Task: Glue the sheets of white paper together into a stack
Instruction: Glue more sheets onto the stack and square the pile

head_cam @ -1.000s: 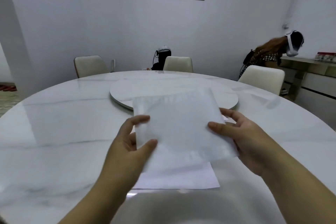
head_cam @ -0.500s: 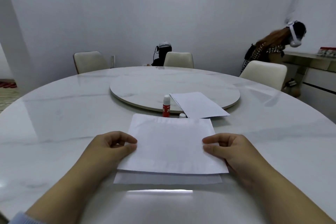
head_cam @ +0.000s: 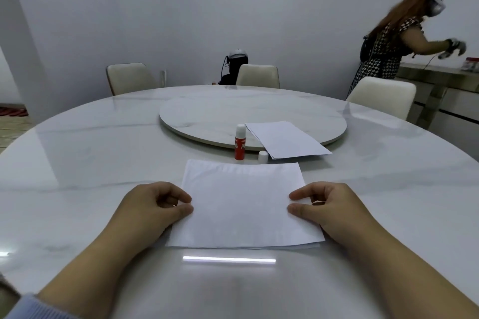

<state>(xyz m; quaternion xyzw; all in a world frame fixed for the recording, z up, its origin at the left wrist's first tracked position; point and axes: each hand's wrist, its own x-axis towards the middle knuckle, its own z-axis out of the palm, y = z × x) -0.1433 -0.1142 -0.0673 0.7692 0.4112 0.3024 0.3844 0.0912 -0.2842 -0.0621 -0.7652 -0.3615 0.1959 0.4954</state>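
On glue stick [head_cam: 240, 146]: blurred white lettering.

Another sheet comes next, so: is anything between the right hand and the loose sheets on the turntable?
Nothing visible: bare table lies between right hand and loose sheets. Glue stick and cap stand left of them.

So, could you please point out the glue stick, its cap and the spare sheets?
glue stick [head_cam: 239, 147], head view, on its red label.
cap [head_cam: 263, 156], head view, on its white side.
spare sheets [head_cam: 285, 140], head view, middle of the top sheet.
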